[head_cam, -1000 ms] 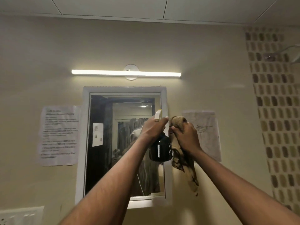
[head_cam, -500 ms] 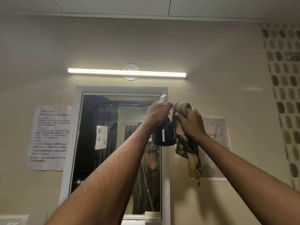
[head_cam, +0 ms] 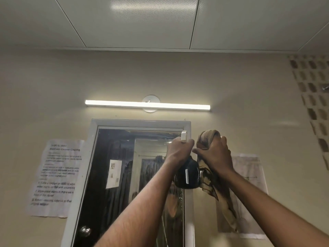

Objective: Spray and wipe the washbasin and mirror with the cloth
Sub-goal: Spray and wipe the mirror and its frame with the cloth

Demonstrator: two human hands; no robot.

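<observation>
A white-framed mirror (head_cam: 124, 175) hangs on the beige wall under a tube light. My left hand (head_cam: 179, 150) grips the neck of a dark spray bottle (head_cam: 188, 175) with a white nozzle, held up in front of the mirror's upper right corner. Right beside it, my right hand (head_cam: 216, 154) grips a brown stained cloth (head_cam: 208, 138), whose loose end hangs down past the mirror's right frame. The two hands touch at the bottle's neck. The washbasin is out of view.
A lit tube light (head_cam: 147, 105) runs above the mirror. A printed paper sheet (head_cam: 57, 177) is taped left of the mirror, another sheet (head_cam: 249, 193) right of it. Patterned tiles (head_cam: 313, 97) cover the right wall. The ceiling is close above.
My view has tilted upward, showing more ceiling. Both hands, with bottle and cloth, have risen along the mirror toward its upper right corner.
</observation>
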